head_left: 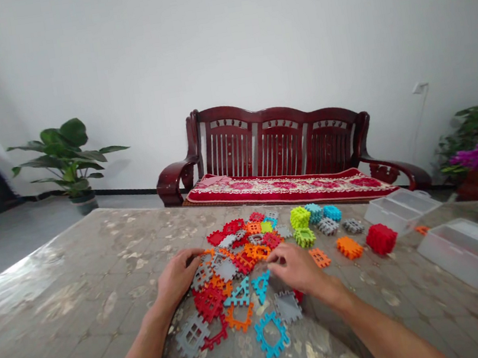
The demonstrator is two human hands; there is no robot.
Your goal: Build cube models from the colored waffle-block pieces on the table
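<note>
A loose heap of plastic interlocking building tiles (225,269) in red, orange, grey and blue lies between my hands. At its left edge my left hand (178,276) rests with fingers apart, touching the tiles beside a grey window tile (201,276). Thumb and fingers of my right hand (295,265) are pinched at the upper corner of a blue triangular tile (261,286). Another blue triangular tile (239,293) lies just left of it. Closer to me are a blue ring-shaped tile (271,334), a grey square tile (288,307) and a grey window tile (193,334).
Sorted stacks stand right of the heap: lime tiles (300,217), blue tiles (332,213), orange tiles (349,248) and red tiles (381,239). Two clear plastic boxes (468,252) sit farther right. Beyond the table (100,271) is a wooden bench (278,143).
</note>
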